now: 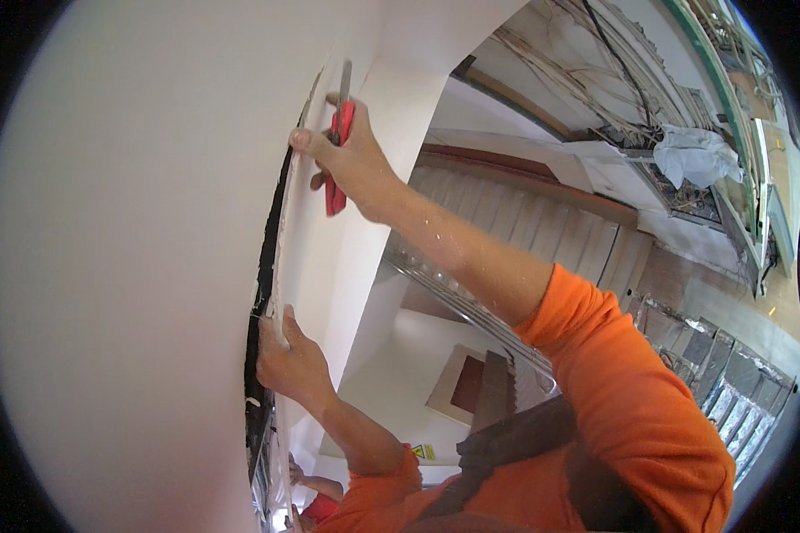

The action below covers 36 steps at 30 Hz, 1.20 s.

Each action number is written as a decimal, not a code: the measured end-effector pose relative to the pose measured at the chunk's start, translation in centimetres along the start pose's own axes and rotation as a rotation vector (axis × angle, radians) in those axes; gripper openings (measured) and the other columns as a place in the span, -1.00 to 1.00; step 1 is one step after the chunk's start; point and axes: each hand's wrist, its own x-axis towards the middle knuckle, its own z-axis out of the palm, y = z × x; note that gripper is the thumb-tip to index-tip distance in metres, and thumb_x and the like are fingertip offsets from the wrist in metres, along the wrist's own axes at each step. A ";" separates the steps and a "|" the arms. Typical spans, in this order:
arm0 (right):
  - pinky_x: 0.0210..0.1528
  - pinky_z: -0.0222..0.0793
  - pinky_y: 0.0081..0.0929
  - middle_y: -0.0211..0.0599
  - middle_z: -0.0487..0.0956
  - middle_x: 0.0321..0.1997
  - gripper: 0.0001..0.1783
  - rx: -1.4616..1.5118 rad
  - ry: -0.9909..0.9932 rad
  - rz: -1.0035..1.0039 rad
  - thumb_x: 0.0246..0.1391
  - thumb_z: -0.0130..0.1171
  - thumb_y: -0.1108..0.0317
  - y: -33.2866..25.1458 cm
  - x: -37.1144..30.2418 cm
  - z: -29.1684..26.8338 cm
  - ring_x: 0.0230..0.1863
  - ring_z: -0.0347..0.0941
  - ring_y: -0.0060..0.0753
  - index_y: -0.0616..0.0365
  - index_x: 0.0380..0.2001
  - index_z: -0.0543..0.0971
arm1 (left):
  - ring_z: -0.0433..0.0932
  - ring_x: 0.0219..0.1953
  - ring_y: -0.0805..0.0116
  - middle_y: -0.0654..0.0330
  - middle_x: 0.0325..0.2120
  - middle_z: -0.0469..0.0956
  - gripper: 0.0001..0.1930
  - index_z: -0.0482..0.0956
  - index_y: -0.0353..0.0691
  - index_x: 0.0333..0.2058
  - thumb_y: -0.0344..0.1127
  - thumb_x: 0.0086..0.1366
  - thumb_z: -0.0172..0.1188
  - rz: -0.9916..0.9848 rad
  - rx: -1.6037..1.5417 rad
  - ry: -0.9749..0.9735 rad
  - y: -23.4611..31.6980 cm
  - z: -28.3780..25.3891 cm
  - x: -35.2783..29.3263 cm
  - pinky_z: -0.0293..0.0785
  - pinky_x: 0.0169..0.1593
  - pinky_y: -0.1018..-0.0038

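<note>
The right hand (351, 164) has its fingers (304, 139) wrapped tight round the red handle of a saw (339, 142), whose grey blade points up along the cut edge of a white wall (124, 266). The saw sits high on that edge, near the wall's top. Lower on the same edge, the left hand (292, 360) presses its fingers (286, 322) flat against the board, gripping nothing. Between the 2 hands the edge shows a dark gap (271, 240) with ragged white plaster. Both sleeves (631, 382) are orange, and a dark strap (516, 440) crosses the chest. Beyond the arms lies a stairwell: a white column (391, 115), pale slatted stairs (524, 218), a metal rail (458, 302), and a landing (400, 373) far below. Bundled cables (596, 80) and a crumpled white cloth (698, 153) lie upper right.
</note>
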 end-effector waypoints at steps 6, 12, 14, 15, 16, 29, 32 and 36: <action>-0.53 0.53 -0.49 -0.24 0.39 -0.23 -0.02 -0.158 0.000 -0.046 0.09 0.45 0.09 -1.5 -1.2 0.4 -0.32 0.52 -0.43 0.32 0.34 0.08 | 0.63 -0.11 -0.28 -0.23 -0.15 0.67 -0.54 0.68 -0.41 -0.09 -0.03 0.34 0.31 0.084 -0.163 -0.021 -0.4 -1.1 1.5 0.51 -0.01 0.04; -0.57 0.53 -0.49 -0.22 0.38 -0.23 -0.07 -0.270 0.049 -0.122 0.08 0.43 0.16 -1.0 -0.3 -0.7 -0.40 0.49 -0.44 0.34 0.31 0.11 | 0.65 -0.19 -0.27 -0.20 -0.27 0.69 -0.52 0.70 -0.36 -0.15 0.05 0.35 0.27 0.023 0.117 -0.137 0.0 0.5 2.5 0.53 -0.12 0.01; -0.57 0.53 -0.48 -0.20 0.38 -0.22 -0.10 -0.201 0.037 -0.141 0.08 0.41 0.21 -2.1 -0.8 0.5 -0.41 0.48 -0.43 0.35 0.30 0.11 | 0.66 -0.25 -0.24 -0.17 -0.33 0.70 -0.54 0.71 -0.32 -0.18 0.05 0.36 0.25 0.015 0.075 -0.095 -0.7 0.2 2.1 0.53 -0.18 0.00; -0.58 0.53 -0.44 -0.19 0.40 -0.25 -0.13 -0.216 0.060 -0.142 0.07 0.38 0.26 -2.0 -0.6 1.0 -0.46 0.48 -0.41 0.33 0.29 0.11 | 0.67 -0.28 -0.23 -0.16 -0.36 0.70 -0.55 0.72 -0.30 -0.20 0.06 0.37 0.24 0.017 0.045 -0.077 -0.5 0.6 1.8 0.53 -0.22 -0.01; -0.58 0.52 -0.40 -0.18 0.42 -0.28 -0.15 -0.231 0.082 -0.147 0.06 0.36 0.30 -2.0 -0.5 1.5 -0.51 0.48 -0.39 0.31 0.28 0.11 | 0.68 -0.32 -0.20 -0.13 -0.39 0.70 -0.60 0.72 -0.25 -0.20 0.02 0.38 0.23 0.026 0.098 -0.099 -0.1 0.2 1.9 0.53 -0.24 0.00; -0.51 0.62 -0.33 -0.01 0.37 -0.09 -0.13 -0.230 0.072 0.136 0.11 0.24 0.32 -3.8 -2.5 2.2 -0.28 0.53 -0.22 0.35 0.36 0.02 | 0.68 -0.28 -0.20 -0.11 -0.30 0.71 -0.66 0.72 -0.21 -0.11 -0.07 0.39 0.21 0.036 0.098 -0.148 0.4 -0.6 1.2 0.54 -0.18 -0.02; -0.51 0.62 -0.33 0.07 0.41 -0.05 -0.16 -0.221 0.078 0.127 0.09 0.24 0.34 -4.7 -2.4 2.6 -0.35 0.56 -0.17 0.37 0.34 0.08 | 0.68 -0.29 -0.20 -0.14 -0.31 0.70 -0.66 0.72 -0.25 -0.12 -0.08 0.40 0.20 0.088 0.090 -0.149 0.2 -0.3 1.4 0.54 -0.19 -0.02; -0.52 0.64 -0.33 0.04 0.43 -0.09 -0.16 -0.233 0.122 0.059 0.04 0.26 0.35 -5.0 -2.6 2.6 -0.39 0.58 -0.16 0.41 0.30 0.09 | 0.68 -0.29 -0.21 -0.14 -0.33 0.70 -0.66 0.71 -0.26 -0.11 -0.10 0.40 0.20 0.165 0.167 -0.260 -0.7 -0.4 2.2 0.54 -0.19 -0.03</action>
